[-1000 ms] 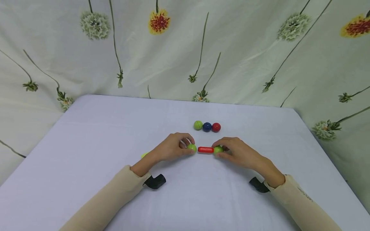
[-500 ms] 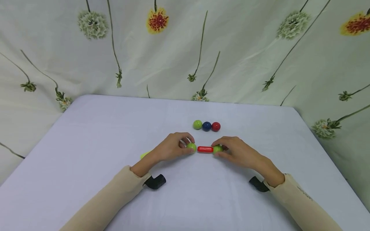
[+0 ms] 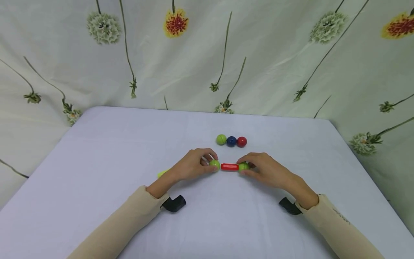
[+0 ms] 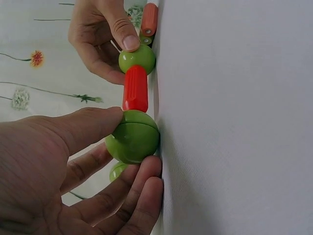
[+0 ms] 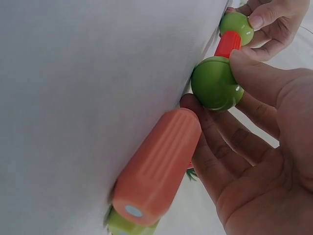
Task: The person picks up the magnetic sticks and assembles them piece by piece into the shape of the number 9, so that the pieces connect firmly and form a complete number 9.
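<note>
While both hands rest on the white tabletop (image 3: 97, 151), the left hand (image 3: 191, 167) pinches a green ball (image 3: 214, 165) at one end of a short red rod (image 3: 229, 167). Right hand (image 3: 263, 169) fingers pinch a second green ball (image 3: 243, 166) at the other end. Balls appear to touch the rod. An orange peg (image 5: 159, 166) lies under the right palm. Behind, green, blue and red balls (image 3: 231, 141) sit in a row.

Green ball (image 4: 133, 136) in left hand (image 4: 58, 171)
</note>
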The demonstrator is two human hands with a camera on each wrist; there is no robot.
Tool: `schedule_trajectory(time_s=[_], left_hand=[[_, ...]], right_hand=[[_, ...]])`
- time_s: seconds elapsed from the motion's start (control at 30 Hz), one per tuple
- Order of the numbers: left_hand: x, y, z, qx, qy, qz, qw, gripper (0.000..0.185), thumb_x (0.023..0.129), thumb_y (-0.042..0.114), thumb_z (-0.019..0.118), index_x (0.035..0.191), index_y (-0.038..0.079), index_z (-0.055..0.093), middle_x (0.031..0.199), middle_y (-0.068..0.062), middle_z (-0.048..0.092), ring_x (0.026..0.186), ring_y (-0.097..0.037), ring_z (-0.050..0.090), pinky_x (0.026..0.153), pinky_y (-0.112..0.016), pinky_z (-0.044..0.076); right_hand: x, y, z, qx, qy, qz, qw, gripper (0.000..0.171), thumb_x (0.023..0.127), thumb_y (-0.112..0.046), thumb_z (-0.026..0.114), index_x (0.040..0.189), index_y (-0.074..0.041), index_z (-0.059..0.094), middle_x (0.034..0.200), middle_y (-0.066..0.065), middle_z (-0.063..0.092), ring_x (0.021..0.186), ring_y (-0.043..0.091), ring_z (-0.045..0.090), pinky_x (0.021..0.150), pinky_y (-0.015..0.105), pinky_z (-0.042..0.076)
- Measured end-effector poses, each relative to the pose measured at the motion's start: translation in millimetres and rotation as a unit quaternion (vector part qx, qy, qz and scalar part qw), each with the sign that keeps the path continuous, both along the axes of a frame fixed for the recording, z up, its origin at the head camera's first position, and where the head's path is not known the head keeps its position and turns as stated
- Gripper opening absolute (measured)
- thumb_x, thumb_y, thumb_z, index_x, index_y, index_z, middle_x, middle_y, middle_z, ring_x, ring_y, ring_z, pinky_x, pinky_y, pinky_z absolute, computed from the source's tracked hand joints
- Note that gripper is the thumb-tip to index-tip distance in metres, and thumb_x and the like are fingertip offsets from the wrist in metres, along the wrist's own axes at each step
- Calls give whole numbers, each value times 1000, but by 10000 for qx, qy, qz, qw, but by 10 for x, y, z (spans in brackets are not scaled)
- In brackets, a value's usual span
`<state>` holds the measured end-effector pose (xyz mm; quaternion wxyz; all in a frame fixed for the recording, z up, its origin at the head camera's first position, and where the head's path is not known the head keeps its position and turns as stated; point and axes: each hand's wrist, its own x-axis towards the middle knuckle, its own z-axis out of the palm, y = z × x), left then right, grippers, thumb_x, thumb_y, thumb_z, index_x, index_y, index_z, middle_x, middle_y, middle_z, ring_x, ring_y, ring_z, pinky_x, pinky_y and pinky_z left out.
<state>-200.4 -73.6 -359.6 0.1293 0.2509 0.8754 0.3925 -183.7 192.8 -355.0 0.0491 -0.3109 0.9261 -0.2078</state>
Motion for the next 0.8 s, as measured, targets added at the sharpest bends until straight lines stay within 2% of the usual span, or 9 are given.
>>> schedule_trajectory(time_s=[0.47,0.8], left_hand=[[-4,3,4,21,-51,-18,10000,24,84,23,70,107,17,62,103,-6,65,83,-11,63,78,-28,51],[29,28,21,-80,-23,156,9998,23,85,23,70,106,19,62,103,-6,65,84,-11,63,79,-28,51]], right_hand=[[10,-2,9,-73,-21,-103,9999,39,84,-25,70,121,-15,60,110,-4,64,89,6,60,81,29,52],[3,6,20,-140,30,-72,9999,34,84,-21,71,116,-14,63,104,-5,65,88,6,60,81,30,52]])
